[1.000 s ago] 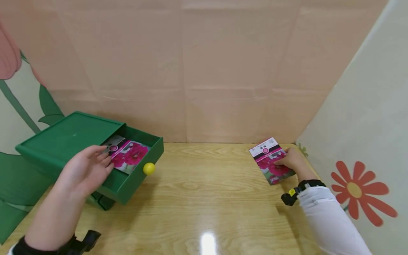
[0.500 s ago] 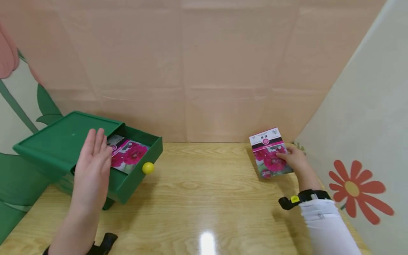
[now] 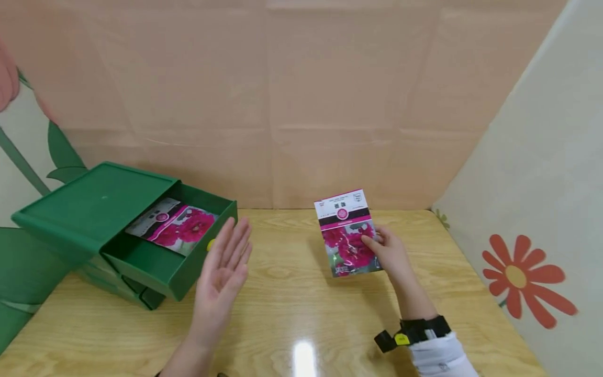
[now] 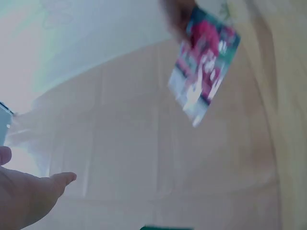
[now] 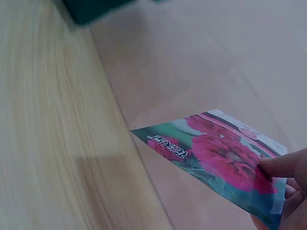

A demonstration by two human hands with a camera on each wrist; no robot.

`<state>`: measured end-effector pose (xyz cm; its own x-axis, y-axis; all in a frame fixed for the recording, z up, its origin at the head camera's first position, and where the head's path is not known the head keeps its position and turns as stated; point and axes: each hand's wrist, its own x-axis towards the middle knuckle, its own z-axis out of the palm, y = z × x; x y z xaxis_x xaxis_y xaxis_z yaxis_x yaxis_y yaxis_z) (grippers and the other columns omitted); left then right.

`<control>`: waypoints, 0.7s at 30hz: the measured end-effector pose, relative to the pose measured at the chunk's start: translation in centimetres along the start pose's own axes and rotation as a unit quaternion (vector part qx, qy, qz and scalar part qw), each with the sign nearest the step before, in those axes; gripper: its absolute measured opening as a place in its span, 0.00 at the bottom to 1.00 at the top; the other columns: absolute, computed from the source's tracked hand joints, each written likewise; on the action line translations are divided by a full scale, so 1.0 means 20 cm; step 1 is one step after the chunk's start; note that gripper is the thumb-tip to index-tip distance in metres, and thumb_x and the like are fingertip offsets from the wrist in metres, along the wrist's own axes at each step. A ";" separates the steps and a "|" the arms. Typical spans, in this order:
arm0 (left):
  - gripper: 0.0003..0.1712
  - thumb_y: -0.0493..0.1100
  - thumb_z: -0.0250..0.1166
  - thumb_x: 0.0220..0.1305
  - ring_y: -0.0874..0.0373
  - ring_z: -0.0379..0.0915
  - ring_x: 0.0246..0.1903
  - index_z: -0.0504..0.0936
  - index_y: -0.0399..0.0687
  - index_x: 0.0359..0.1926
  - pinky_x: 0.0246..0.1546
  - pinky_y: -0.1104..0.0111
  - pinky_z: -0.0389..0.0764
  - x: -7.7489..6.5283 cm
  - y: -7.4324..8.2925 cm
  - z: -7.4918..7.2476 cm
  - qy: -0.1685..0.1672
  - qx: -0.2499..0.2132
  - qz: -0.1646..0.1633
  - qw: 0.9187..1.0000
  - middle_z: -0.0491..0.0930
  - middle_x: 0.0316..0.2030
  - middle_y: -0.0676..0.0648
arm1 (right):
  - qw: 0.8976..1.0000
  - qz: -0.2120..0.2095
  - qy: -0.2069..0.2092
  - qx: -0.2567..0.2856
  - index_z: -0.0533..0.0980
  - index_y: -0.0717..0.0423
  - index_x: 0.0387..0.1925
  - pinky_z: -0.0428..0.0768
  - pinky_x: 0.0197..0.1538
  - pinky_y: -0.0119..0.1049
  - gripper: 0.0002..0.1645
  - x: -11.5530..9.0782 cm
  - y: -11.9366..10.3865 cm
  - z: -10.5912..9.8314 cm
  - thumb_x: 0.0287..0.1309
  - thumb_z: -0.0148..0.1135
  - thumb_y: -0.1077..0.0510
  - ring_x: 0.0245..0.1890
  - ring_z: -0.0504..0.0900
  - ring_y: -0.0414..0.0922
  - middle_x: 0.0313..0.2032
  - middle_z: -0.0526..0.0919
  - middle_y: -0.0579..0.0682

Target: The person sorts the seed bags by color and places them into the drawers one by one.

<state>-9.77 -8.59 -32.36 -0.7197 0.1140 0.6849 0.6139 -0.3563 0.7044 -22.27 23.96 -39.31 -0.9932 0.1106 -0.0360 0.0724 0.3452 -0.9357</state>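
A flower seed packet (image 3: 348, 246), with a white and black top and magenta blooms, is pinched at its right edge by my right hand (image 3: 388, 254). It is held above the table, and its face shows in the right wrist view, thumb on top. My left hand (image 3: 223, 272) has its palm up and fingers straight, holding nothing, just right of the open drawer (image 3: 146, 259). Inside that drawer lies a second seed packet (image 3: 176, 225) of the same design. The drawer's yellow knob (image 3: 210, 244) is partly covered by my left fingers.
The green cabinet (image 3: 94, 204) stands at the table's left, its upper drawer pulled out toward the right. A pinkish-brown sheet (image 3: 301, 104) hangs behind the wooden table (image 3: 282, 314). A pale wall with a red flower (image 3: 515, 276) rises on the right.
My right hand has lifted the seed packet off the table's right side and carried it left. My left hand has moved from over the drawer to its right, turning palm up.
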 end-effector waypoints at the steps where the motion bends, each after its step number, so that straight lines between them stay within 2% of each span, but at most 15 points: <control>1: 0.34 0.25 0.42 0.71 0.58 0.54 0.72 0.44 0.34 0.75 0.69 0.69 0.59 0.00 -0.03 0.01 0.007 0.000 -0.021 1.000 0.53 0.74 0.41 | 1.000 -0.001 -0.007 0.012 0.67 0.64 0.64 0.83 0.35 0.30 0.29 -0.03 -0.02 0.04 0.68 0.57 0.53 0.29 0.83 0.33 0.48 0.82 0.63; 4: 0.34 0.29 0.45 0.72 0.60 0.55 0.71 0.45 0.38 0.75 0.67 0.70 0.61 -0.01 -0.10 0.05 0.042 0.010 -0.097 0.994 0.52 0.74 0.40 | 0.999 -0.010 -0.027 0.047 0.68 0.64 0.63 0.84 0.35 0.32 0.26 -0.11 -0.09 0.15 0.67 0.58 0.56 0.29 0.84 0.36 0.45 0.84 0.61; 8: 0.37 0.30 0.47 0.71 0.52 0.52 0.73 0.43 0.43 0.76 0.67 0.72 0.63 -0.02 -0.18 0.06 0.092 0.012 -0.168 0.981 0.50 0.75 0.40 | 0.997 -0.017 -0.050 0.059 0.71 0.62 0.60 0.84 0.35 0.32 0.24 -0.20 -0.14 0.26 0.66 0.59 0.57 0.30 0.85 0.39 0.43 0.86 0.60; 11: 0.39 0.32 0.49 0.71 0.47 0.48 0.74 0.42 0.45 0.76 0.67 0.73 0.62 -0.04 -0.23 0.06 0.116 0.025 -0.201 0.972 0.50 0.75 0.43 | 0.996 -0.012 -0.067 0.062 0.72 0.61 0.59 0.84 0.36 0.33 0.22 -0.24 -0.15 0.31 0.66 0.59 0.58 0.32 0.86 0.42 0.44 0.86 0.60; 14: 0.39 0.35 0.52 0.72 0.50 0.46 0.74 0.43 0.48 0.77 0.69 0.71 0.59 -0.04 -0.26 0.06 0.134 0.048 -0.232 0.962 0.50 0.75 0.47 | 0.994 -0.004 -0.080 0.077 0.73 0.60 0.58 0.84 0.36 0.33 0.21 -0.26 -0.16 0.34 0.66 0.59 0.59 0.32 0.86 0.43 0.43 0.86 0.59; 18: 0.39 0.37 0.54 0.71 0.52 0.44 0.75 0.46 0.50 0.76 0.73 0.63 0.53 -0.04 -0.29 0.05 0.162 0.062 -0.258 0.951 0.49 0.76 0.49 | 0.990 0.008 -0.089 0.108 0.72 0.61 0.59 0.84 0.37 0.34 0.21 -0.29 -0.16 0.36 0.66 0.58 0.59 0.32 0.86 0.43 0.41 0.86 0.57; 21: 0.40 0.39 0.55 0.70 0.48 0.46 0.75 0.46 0.49 0.76 0.73 0.55 0.52 -0.04 -0.33 0.06 0.163 0.059 -0.287 0.942 0.50 0.75 0.45 | 0.987 0.015 -0.088 0.132 0.72 0.62 0.59 0.85 0.37 0.33 0.21 -0.31 -0.17 0.38 0.66 0.58 0.60 0.32 0.86 0.42 0.42 0.86 0.56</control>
<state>-12.82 -5.31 -37.36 -0.9937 -0.0416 0.1045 0.1110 -0.2143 0.9704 -16.99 15.05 -38.54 -0.9931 -0.0546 -0.1035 0.0986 0.0868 -0.9913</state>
